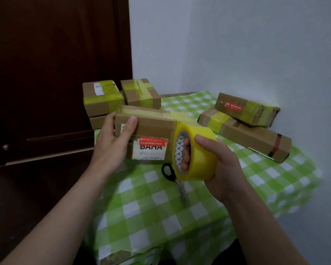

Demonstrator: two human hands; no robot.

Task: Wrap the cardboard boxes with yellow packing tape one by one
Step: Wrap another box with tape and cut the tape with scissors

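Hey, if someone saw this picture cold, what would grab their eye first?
The bright yellow tape roll at centre, gripped by the right hand with fingers through its core, its strip running onto the cardboard box the left hand holds. Beneath lies a green checked tablecloth, with black-handled scissors under the roll and taped boxes at the back left and right.

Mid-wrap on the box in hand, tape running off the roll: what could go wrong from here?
Only the left hand holds the box, so pulling the tape roll with the right hand may twist it loose. The scissors lie just below the roll and could get knocked.
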